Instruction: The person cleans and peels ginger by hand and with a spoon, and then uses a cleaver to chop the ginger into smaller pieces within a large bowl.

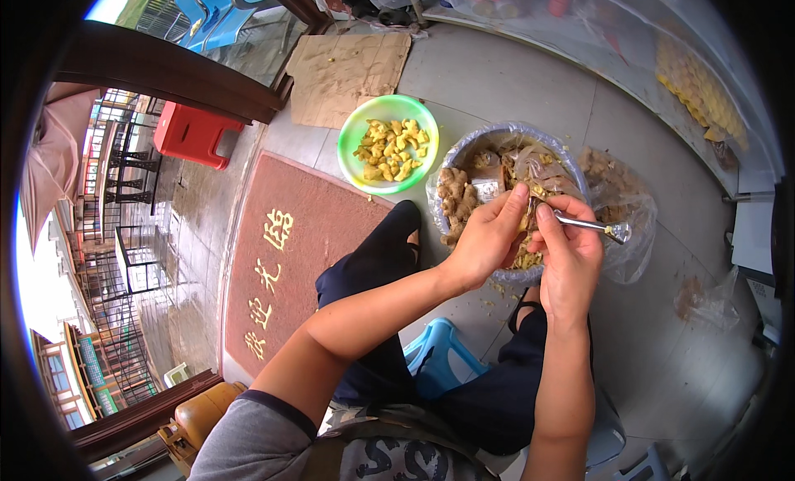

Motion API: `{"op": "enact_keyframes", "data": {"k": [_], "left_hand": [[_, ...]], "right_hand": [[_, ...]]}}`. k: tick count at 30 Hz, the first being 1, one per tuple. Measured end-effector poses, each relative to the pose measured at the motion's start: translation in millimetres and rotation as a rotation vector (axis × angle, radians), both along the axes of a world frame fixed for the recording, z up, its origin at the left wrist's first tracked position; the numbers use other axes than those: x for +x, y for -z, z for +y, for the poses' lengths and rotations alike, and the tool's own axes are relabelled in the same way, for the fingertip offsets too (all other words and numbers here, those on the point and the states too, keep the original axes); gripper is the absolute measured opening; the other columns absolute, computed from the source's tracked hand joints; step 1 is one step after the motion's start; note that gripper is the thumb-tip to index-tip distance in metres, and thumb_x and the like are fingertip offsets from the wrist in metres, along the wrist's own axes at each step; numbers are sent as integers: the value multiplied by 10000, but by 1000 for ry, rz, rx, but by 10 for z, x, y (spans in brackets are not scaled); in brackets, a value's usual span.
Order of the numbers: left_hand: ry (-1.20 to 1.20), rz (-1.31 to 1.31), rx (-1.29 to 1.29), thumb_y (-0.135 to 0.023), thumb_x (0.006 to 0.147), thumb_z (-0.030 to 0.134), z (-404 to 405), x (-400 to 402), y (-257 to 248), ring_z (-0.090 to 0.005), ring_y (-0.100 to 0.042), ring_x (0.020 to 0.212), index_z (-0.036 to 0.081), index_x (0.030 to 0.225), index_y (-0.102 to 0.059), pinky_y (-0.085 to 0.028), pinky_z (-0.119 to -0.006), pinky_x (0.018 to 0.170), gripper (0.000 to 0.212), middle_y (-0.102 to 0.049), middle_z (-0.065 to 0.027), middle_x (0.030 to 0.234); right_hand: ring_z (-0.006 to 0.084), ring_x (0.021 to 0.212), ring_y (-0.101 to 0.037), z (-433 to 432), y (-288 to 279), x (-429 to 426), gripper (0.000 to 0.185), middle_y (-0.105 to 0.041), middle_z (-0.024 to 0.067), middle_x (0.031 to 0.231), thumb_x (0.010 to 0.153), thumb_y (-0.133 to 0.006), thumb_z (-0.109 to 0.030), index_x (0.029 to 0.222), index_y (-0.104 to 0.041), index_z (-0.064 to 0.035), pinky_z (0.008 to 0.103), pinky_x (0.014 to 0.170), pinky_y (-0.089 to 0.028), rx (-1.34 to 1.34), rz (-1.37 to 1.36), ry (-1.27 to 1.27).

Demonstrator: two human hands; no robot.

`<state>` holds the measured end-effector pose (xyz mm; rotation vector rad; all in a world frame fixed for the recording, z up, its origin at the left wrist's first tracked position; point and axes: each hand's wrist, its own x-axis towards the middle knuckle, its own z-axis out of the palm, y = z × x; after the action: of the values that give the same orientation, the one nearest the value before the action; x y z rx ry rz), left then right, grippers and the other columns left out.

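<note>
Over a plastic-lined basin [576,164], my left hand [487,235] pinches a small piece of ginger [526,220], mostly covered by the fingers. My right hand [568,242] grips a metal-handled tool [584,222] against that piece; its working end is hidden, so its kind is unclear. Unpeeled ginger root [456,195] lies at the basin's left side, among peel scraps [529,260] and clear plastic film. Beyond my left knee, a green-and-white plastic bowl [345,146] holds several peeled ginger pieces [392,148].
A bag of brown ginger [605,176] touches the basin's right side. Flattened cardboard [348,71] and a red doormat [298,257] bearing writing lie on the floor. A blue plastic stool [444,350] is between my legs. A red stool [192,133] stands beyond the doorway.
</note>
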<state>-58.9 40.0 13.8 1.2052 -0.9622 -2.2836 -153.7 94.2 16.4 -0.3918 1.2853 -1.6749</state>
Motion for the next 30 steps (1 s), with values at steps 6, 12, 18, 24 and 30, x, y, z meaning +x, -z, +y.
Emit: {"op": "enact_keyframes", "data": {"k": [6,12,18,24,30], "left_hand": [[109,81,-154,-318,930,469,-4,-5,104,-55,-321,534,88,946,-481,-270,-189,473,415,-397,37,639],[182,132,-315,-241,932,494,143,2,154,-59,-315,552,81,1009,-440,-265,-199,471,465,-398,29,675],[27,237,160,-147,868,639,-59,19,105,-85,-222,424,83,829,-462,-178,-224,413,641,-380,2,576],[3,266,186,-225,906,554,-79,57,97,-108,-271,419,82,857,-461,-208,-239,409,530,-365,-10,521],[-80,35,-73,-271,918,508,-19,64,116,-65,-377,486,82,933,-491,-278,-186,434,480,-444,3,612]], "right_hand": [[83,621,-548,51,13,-51,186,-587,50,809,824,-601,-54,980,-527,15,204,581,-472,13,-117,19],[105,721,-597,37,1,-90,120,-603,55,849,854,-566,-76,952,-536,-15,199,640,-489,-96,-424,105],[87,728,-554,54,-31,-80,145,-581,40,842,855,-573,-84,972,-525,-14,176,670,-442,-138,-218,77],[54,686,-504,100,-84,-3,158,-563,18,818,839,-596,-65,970,-538,1,175,597,-408,-18,348,64],[123,584,-538,131,-68,52,97,-568,75,703,801,-620,-46,860,-557,-2,251,516,-428,49,879,60]]}}
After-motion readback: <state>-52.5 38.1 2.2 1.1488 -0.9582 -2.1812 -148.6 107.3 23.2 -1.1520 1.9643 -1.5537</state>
